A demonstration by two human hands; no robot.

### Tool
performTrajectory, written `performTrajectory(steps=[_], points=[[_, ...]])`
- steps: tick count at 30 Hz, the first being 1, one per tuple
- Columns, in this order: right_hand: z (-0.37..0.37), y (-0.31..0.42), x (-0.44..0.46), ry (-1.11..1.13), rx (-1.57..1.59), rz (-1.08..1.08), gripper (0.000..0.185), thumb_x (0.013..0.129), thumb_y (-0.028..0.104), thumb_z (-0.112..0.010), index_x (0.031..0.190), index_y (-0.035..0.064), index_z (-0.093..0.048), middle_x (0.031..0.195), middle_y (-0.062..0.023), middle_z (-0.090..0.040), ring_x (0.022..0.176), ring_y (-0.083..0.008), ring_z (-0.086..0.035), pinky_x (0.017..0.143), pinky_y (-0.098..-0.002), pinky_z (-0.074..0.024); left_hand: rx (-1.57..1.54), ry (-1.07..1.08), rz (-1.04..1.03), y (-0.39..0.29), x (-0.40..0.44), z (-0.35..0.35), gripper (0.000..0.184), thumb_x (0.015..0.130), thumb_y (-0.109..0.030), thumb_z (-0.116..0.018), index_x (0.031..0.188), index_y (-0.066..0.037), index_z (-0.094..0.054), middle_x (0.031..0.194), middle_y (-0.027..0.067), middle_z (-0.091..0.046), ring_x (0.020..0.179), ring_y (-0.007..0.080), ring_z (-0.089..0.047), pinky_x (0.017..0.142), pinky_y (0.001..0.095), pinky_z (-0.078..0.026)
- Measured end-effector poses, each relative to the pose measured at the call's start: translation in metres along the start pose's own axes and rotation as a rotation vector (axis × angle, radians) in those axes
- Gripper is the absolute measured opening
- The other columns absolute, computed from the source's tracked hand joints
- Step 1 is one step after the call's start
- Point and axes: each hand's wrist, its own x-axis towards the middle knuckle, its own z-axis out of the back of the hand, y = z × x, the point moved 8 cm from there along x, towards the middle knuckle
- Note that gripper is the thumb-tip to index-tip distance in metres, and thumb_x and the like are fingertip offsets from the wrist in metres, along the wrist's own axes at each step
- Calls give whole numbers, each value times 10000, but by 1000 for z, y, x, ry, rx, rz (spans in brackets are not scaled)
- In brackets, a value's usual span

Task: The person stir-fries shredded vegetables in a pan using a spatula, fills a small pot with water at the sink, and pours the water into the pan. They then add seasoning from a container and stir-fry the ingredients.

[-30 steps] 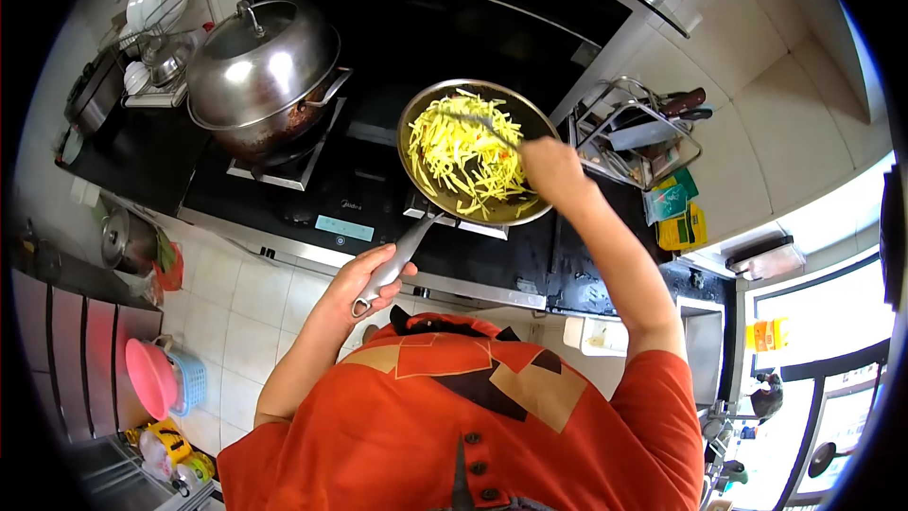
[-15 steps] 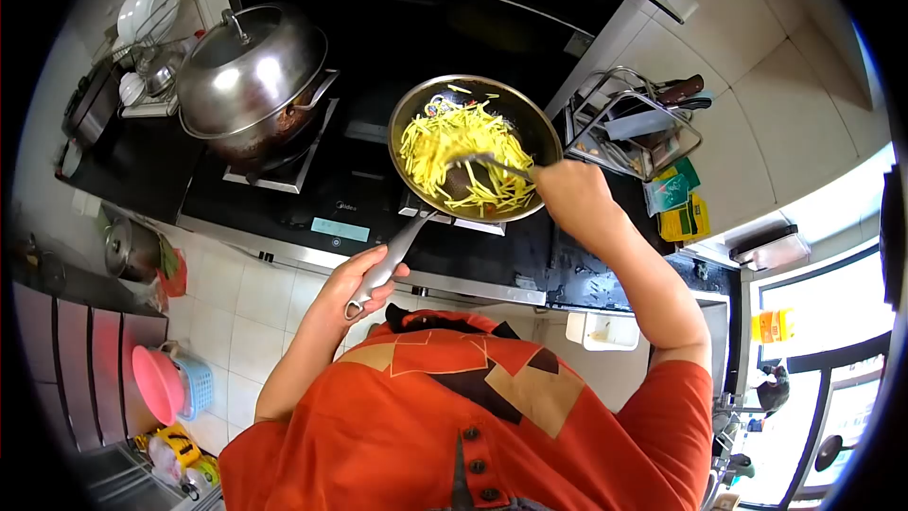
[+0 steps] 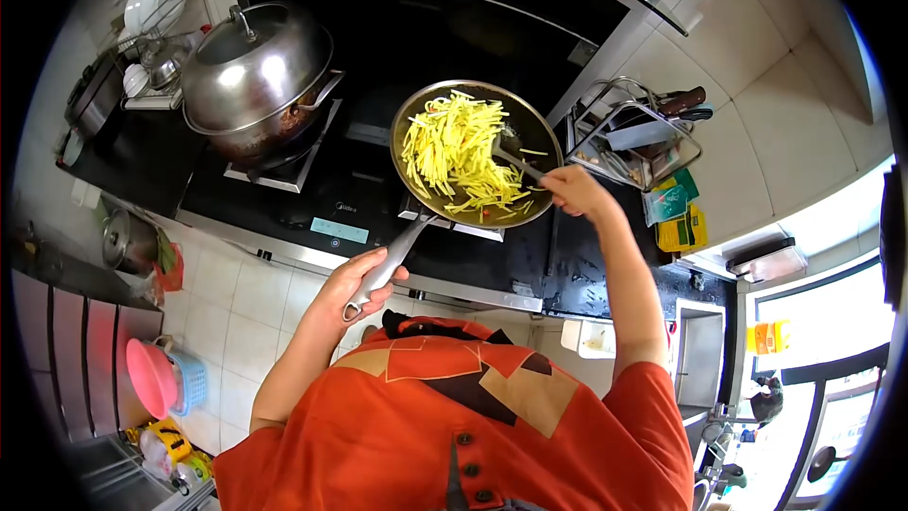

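In the head view, here's the frying pan [image 3: 395, 142] sitting over the right-hand burner of the black glass cooktop [image 3: 364, 201], its grey handle [image 3: 405, 246] slanting out past the steel front edge [image 3: 454, 289], and there's the left hand [image 3: 364, 284] wrapped around that handle close to its looped end, out beyond the cooktop. Across to the right hand [image 3: 579, 193], fingers closed on the spatula [image 3: 522, 166], right at the pan's right rim; whether the knuckles touch that rim I can't tell. The blade is down inside, against the right flank of the yellow vegetable shreds [image 3: 456, 137], which are heaped left of centre in the pan, with strays trailing along the near side and a few up by the right wall. Dark metal shows at the upper right, so that's the room the blade has inside the rim. Over on the left, the domed steel pot [image 3: 255, 85] stands well apart, a strip of black glass between it and the pan. Tighter on the other flank: the wire knife rack [image 3: 624, 128] stands near the pan's right rim, just past the right hand, with a yellow packet [image 3: 683, 230] below it, beside the right forearm.
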Motion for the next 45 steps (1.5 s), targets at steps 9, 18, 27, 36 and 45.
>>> performTrajectory(steps=[9, 18, 27, 36, 45], points=[[-7, 92, -98, -220, -706, 510, 256, 845, 171, -601, 1061, 46, -659, 907, -221, -656, 886, -395, -624, 800, -460, -493, -15, 13, -32, -2, -1, -1, 259, 994, -240, -455, 1075, 2, -501, 893, 142, -634, 476, 84, -468, 314, 203, -352], [-27, 153, -11, -417, -1028, 244, 171, 808, 49, -557, 930, 12, -671, 964, -211, -675, 936, -362, -658, 811, -438, -536, 1, 33, -22, 3, 0, -1, 231, 990, -233, -467, 1089, -26, -491, 885, 134, -638, 476, 84, -471, 318, 202, -359], [-83, 143, -77, -205, -1215, 611, 120, 796, 110, -600, 854, 17, -646, 779, -183, -663, 766, -339, -678, 656, -419, -553, -19, 15, -32, 1, 1, 2, 227, 992, -220, -461, 1126, -37, -484, 885, 139, -642, 481, 80, -483, 322, 192, -359], [-77, 160, -133, -123, -1282, 570, 132, 818, 109, -607, 891, 24, -676, 784, -159, -676, 770, -311, -675, 649, -404, -550, 17, 20, 8, -3, -1, -3, 230, 994, -227, -455, 1107, -30, -489, 886, 144, -637, 478, 84, -472, 321, 193, -352], [-50, 109, -84, -280, -1414, 441, 82, 783, 96, -616, 829, 57, -672, 742, -107, -680, 731, -270, -695, 602, -376, -563, -26, 50, 6, 0, 1, 2, 209, 994, -223, -458, 1062, -30, -499, 890, 149, -639, 484, 87, -483, 311, 190, -336]])
